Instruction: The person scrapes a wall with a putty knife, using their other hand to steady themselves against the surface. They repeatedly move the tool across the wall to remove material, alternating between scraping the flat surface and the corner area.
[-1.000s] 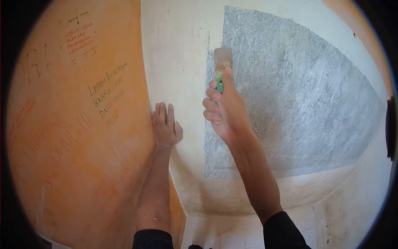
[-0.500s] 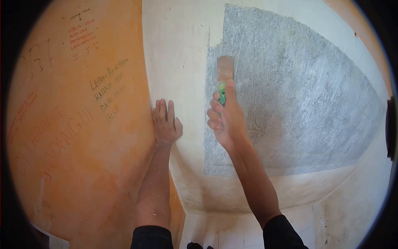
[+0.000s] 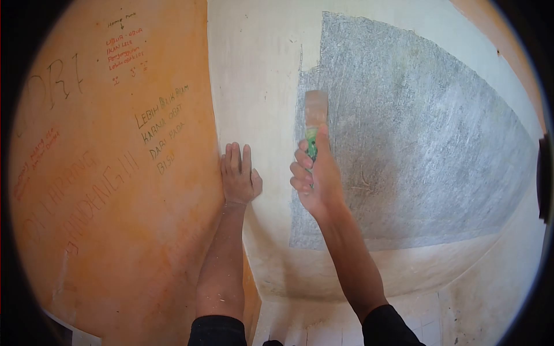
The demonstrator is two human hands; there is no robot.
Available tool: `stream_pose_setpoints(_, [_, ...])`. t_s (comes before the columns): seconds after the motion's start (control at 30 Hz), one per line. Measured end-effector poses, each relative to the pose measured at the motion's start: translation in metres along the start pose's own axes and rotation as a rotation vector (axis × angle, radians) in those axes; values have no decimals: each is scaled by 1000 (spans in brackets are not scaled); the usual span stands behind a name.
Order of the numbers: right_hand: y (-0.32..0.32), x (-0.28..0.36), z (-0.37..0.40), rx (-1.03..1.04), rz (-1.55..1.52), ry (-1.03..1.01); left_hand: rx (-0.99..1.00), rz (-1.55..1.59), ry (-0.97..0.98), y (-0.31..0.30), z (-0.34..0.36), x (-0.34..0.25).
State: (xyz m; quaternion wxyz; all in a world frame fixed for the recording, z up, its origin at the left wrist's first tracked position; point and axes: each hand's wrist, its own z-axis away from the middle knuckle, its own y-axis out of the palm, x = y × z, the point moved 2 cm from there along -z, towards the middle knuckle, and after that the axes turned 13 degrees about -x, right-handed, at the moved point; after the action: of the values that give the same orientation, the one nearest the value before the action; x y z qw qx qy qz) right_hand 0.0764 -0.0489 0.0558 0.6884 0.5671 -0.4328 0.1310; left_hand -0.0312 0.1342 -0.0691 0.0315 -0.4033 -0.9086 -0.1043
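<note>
My right hand [image 3: 317,173] is wrapped round the green handle [image 3: 312,144] of a scraper, thumb along the handle. The scraper's wide, flat blade [image 3: 316,108] points up and lies over the left part of a rough grey patch [image 3: 404,138] on the pale wall. The blade looks slightly blurred. Left of the patch, my left hand [image 3: 239,180] rests flat on the cream wall surface [image 3: 259,104], fingers pointing up and thumb apart. It holds nothing and is close to the corner with the orange wall.
An orange wall [image 3: 173,230] with handwritten words [image 3: 161,127] in green and red stands at the left. Below the patch runs a stained cream strip [image 3: 369,271], with pale tiles [image 3: 346,331] at the bottom. A dark object [image 3: 543,179] shows at the right edge.
The view has shifted a little, so the walls appear further right and lower. Against the wall, my right hand and the scraper have moved slightly down and left. My left hand stays in place.
</note>
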Motion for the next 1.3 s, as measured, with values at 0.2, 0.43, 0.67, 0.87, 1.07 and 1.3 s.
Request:
stream_pose_setpoints(0.2, [35, 10, 3, 57, -98, -55, 1, 0, -14, -1, 4, -3])
stream_pose_setpoints(0.43, [29, 8, 3, 33, -26, -83, -6, 4, -10, 1, 3, -1])
stream_pose_setpoints(0.67, [16, 14, 3, 2, -51, -144, -20, 16, -8, 1, 2, -1])
stream_pose_setpoints(0.87, [47, 17, 0, -27, -32, -196, -41, 26, -7, 2, 3, -1])
stream_pose_setpoints(1.07, [11, 3, 3, -53, 49, -158, 0, 3, -14, -1, 1, -2])
stream_pose_setpoints(1.3, [63, 62, -19, 48, -15, -315, 7, 1, 14, 1, 0, 0])
